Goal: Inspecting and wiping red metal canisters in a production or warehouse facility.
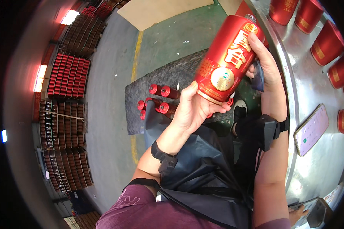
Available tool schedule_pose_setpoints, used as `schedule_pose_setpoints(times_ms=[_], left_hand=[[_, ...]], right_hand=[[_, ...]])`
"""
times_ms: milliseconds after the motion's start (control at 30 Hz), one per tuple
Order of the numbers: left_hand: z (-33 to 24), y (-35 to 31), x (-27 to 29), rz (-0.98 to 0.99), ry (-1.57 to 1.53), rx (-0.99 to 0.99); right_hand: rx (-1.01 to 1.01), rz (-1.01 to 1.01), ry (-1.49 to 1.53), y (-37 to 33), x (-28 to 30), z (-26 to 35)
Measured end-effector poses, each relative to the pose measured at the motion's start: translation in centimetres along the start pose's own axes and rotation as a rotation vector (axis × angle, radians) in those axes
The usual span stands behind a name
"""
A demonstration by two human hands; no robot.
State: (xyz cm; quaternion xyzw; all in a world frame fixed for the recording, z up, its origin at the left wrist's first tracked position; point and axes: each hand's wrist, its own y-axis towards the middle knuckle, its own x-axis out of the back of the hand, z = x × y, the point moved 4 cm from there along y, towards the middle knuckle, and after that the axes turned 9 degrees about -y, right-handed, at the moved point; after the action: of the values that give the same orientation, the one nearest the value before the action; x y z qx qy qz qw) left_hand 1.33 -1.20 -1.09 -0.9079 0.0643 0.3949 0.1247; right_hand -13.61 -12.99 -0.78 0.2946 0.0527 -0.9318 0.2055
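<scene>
A large red bottle (pixel 218 47) with gold lettering and a round gold emblem is held tilted in front of me, its clear neck toward the upper right. My left hand (pixel 195 108) cups its base, thumb on the front near the bottom edge. Around the upper right side my right hand (pixel 267 63) is closed, its thumb pressing near the shoulder. A dark blue cloth (pixel 258 79) hangs below the right palm; how it is held is hidden. Behind the bottle, part of another red surface shows at the right.
Several red bottles (pixel 169 92) stand on a dark mat (pixel 191 63) on the floor. A metal table (pixel 294 173) along my right carries several red bottles (pixel 328 42) and a phone (pixel 312 129). Another person's hand (pixel 297 216) shows at lower right. Stacked racks (pixel 67 76) line the left.
</scene>
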Motion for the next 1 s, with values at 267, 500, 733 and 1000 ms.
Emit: schedule_pose_setpoints(times_ms=[267, 500, 733, 1000], left_hand=[[-1.2, -3.3, 3.7, -0.051, 0.082, 0.020], [-6.0, -7.7, 9.7, -0.172, 0.944, 0.081], [-3.5, -12.3, 12.8, 0.062, 1.600, 0.142], [-2.7, -13.0, 14.3, 0.095, 1.581, 0.303]], right_hand=[[0.010, -0.327, -0.264, -3.5, -2.4, 0.5], [-0.281, -0.033, -0.631, 1.0, -3.4, -5.5], [0.016, 0.194, -0.984, 11.3, -10.5, -21.3], [0.038, 0.277, -1.719, 20.6, -12.5, -41.3]])
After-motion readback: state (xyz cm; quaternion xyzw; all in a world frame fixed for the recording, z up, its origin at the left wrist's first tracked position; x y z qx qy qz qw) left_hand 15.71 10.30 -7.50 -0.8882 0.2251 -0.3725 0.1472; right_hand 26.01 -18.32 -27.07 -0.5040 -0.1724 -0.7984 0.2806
